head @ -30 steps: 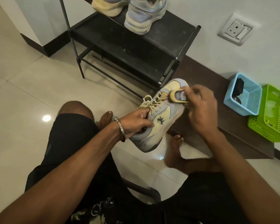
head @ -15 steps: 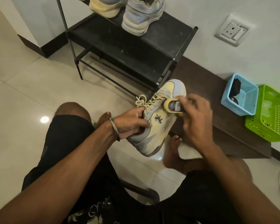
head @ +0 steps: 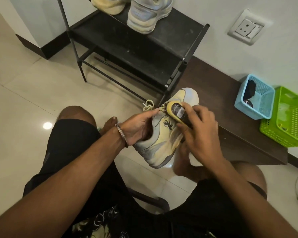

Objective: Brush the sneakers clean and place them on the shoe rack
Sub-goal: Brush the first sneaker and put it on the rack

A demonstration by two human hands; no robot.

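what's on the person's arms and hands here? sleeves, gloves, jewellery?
Both forearms are bare: no sleeves reach them and there are no gloves. The left hand has a thin silver metal bangle around its wrist. The right hand shows no watch, band or ring in this view. Nothing else is worn on either arm.

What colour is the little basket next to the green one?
Light blue basket, seen in the head view.

Pale yellow and grey suede sneaker (head: 163, 134) with a black horse logo; yellow-edged black brush (head: 177, 111); black metal shoe rack (head: 138, 48); light blue basket (head: 255, 98), lime green basket (head: 289, 117).
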